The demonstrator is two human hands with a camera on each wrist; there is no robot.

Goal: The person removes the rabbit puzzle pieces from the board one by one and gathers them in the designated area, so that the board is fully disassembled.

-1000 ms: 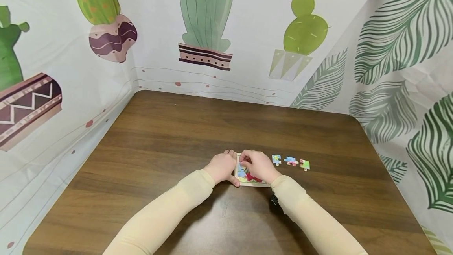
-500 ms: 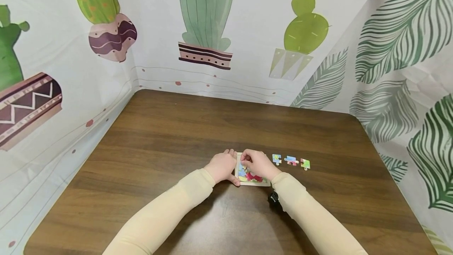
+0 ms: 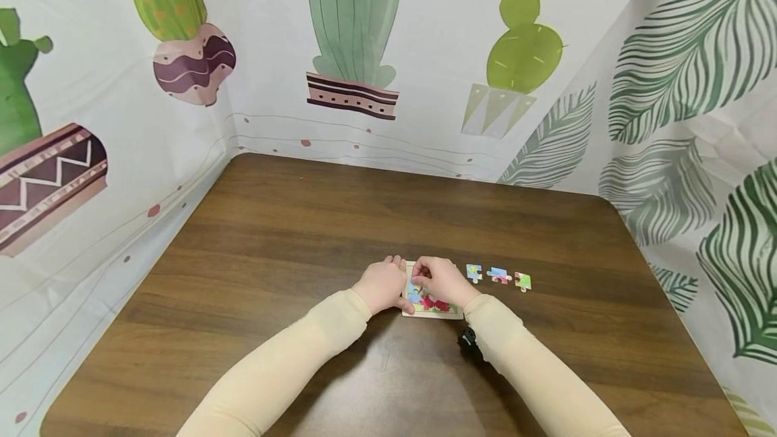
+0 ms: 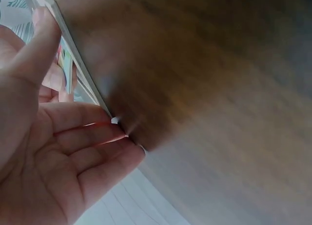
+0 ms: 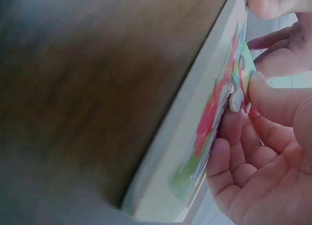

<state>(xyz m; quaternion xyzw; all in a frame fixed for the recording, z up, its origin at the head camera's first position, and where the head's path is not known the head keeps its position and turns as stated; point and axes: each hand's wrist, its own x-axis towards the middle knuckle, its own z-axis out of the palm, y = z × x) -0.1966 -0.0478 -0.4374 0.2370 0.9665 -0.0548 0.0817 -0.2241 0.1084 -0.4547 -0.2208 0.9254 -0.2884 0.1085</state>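
A small jigsaw puzzle in a pale tray (image 3: 432, 316) lies between both hands, its picture showing blue, red and green parts. Against the tray's left edge rests my left hand (image 3: 381, 285), fingers straight and thumb at the near left corner. My right hand (image 3: 448, 282) reaches over the tray and hides its upper right part. In the right wrist view, thumb and fingers pinch a green and yellow puzzle piece (image 5: 247, 64), held tilted close over the picture. The left wrist view shows the left fingertips along the tray's side (image 4: 71, 45).
Right of the tray, three loose pieces lie in a row: a blue one with yellow (image 3: 474, 273), a blue and red one (image 3: 500, 276), and a green one (image 3: 523, 281). The brown wooden table (image 3: 291, 221) meets a cactus-print cloth (image 3: 267, 73) behind.
Both hands stay in nearly the same place. The left thumb shifts slightly rightward onto the tray's near left corner. The right hand keeps its pinch over the tray.
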